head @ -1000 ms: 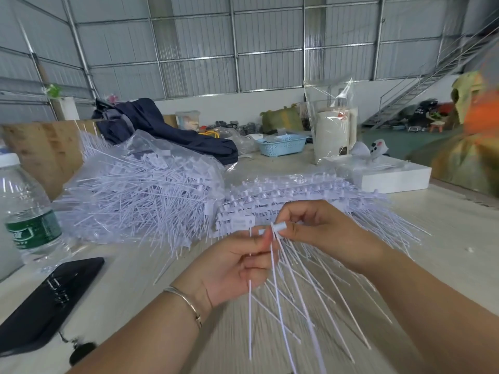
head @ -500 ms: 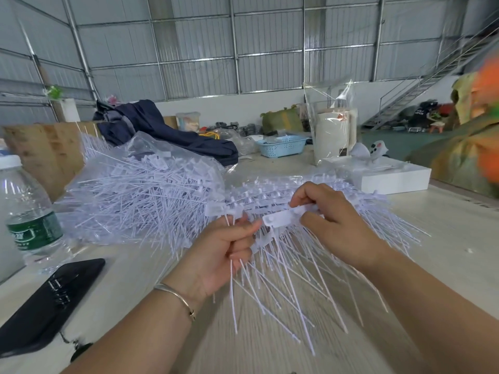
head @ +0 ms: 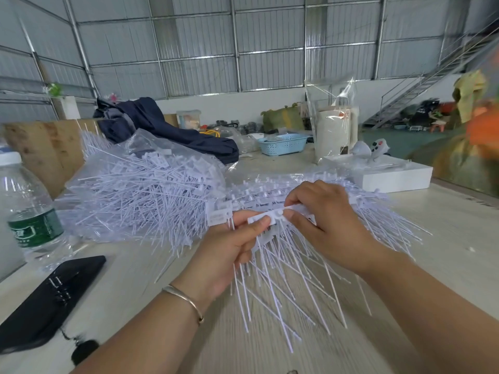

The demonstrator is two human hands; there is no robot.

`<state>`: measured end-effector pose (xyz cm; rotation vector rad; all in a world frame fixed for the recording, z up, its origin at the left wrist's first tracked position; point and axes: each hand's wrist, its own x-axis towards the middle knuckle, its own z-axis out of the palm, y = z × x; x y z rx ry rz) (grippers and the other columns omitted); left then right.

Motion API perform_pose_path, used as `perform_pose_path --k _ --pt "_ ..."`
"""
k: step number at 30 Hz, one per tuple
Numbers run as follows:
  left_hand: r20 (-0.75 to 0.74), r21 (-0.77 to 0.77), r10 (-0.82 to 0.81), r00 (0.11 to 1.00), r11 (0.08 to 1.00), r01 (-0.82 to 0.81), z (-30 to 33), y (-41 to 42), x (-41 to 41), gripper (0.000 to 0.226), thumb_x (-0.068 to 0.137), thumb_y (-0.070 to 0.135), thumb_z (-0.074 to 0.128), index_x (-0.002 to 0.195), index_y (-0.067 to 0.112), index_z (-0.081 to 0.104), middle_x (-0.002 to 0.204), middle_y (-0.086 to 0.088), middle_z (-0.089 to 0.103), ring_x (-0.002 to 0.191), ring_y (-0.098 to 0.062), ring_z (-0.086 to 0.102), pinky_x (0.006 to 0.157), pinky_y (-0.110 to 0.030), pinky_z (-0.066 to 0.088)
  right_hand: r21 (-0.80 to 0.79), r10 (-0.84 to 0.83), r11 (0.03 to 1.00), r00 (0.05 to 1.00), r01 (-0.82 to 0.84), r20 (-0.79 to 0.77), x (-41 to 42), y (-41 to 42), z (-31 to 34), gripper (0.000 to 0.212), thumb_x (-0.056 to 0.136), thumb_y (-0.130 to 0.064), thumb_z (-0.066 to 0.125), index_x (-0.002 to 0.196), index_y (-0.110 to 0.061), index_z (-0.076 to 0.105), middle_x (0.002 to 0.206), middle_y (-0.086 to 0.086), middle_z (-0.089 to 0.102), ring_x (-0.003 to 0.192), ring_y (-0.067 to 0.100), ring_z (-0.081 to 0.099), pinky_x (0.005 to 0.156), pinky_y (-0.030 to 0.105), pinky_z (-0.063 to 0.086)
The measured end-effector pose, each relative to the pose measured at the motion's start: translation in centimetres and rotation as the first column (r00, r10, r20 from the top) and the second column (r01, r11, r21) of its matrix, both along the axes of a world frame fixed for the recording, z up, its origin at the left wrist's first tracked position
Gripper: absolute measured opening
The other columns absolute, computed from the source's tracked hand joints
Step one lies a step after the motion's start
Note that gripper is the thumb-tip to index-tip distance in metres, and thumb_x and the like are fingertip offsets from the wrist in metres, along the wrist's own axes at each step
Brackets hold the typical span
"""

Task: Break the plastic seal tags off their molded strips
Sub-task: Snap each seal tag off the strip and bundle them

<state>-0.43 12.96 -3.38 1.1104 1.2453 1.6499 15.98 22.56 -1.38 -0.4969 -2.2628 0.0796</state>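
Note:
My left hand and my right hand both pinch a white molded strip of seal tags at the middle of the table. The strip's long thin tails fan down toward me over the tabletop. My left hand also holds a bunch of tags, with one tag head showing above its fingers. Behind my hands lies a stack of more strips. To the left sits a large heap of loose white seal tags on clear plastic bags.
A water bottle stands at the left edge, with a black phone in front of it. A white box, a blue basket and dark clothing lie farther back. A blurred person in orange is at the right.
Both hands rose from a lower grip near my body to the strip's head bar. The right hand reached forward and now pinches the bar; the tails have fanned out wider.

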Motion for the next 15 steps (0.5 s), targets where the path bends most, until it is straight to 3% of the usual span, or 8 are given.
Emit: perform_pose_path --k 3,7,11,15 --pt "0.085 -0.013 -0.007 0.996 1.0 0.008 0.1 0.0 -0.5 0.017 0.064 0.026 0.078 0.08 0.019 0.077 0.06 0.007 0.026 0.042 -0.004 0.023 0.039 -0.016 0.02 0.034 -0.121 0.992 0.992 0.12 0.029 0.2 0.3 0.1 0.022 0.097 -0.042 0.051 0.093 -0.024 0.061 0.087 -0.013 0.061 0.089 0.01 0.053 0.105 0.039 0.022" --pt "0.215 -0.012 -0.124 0.969 0.991 0.13 0.0 0.1 -0.9 0.022 0.065 0.022 0.078 0.085 0.013 0.072 0.062 0.007 0.036 0.041 -0.002 0.021 0.035 -0.013 0.018 -0.202 0.024 0.978 0.992 -0.049 -0.126 0.2 0.3 0.0 0.019 0.088 -0.04 0.064 0.081 -0.022 0.062 0.073 -0.013 0.057 0.077 0.005 0.054 0.096 0.035 0.03" --pt "0.315 0.012 -0.333 0.889 0.938 0.347 0.1 -0.3 -0.8 0.016 0.071 0.02 0.083 0.073 0.011 0.07 0.056 0.008 0.049 0.037 -0.001 0.029 0.036 -0.012 0.017 -0.501 0.224 0.797 0.935 -0.338 -0.275 0.1 -0.3 0.3 0.032 0.079 -0.044 0.067 0.076 -0.012 0.062 0.07 -0.003 0.056 0.067 0.01 0.048 0.066 0.021 0.036" --pt "0.435 0.024 -0.445 0.783 0.875 0.484 -0.2 -0.3 0.3 0.049 0.051 0.02 0.096 0.084 0.006 0.062 0.057 0.004 0.051 0.036 0.0 0.034 0.034 -0.012 0.02 -0.618 0.363 0.618 0.874 -0.486 -0.324 -0.2 -0.7 0.2 0.035 0.075 -0.035 0.068 0.081 -0.001 0.063 0.075 0.0 0.063 0.074 0.01 0.054 0.075 0.024 0.041"
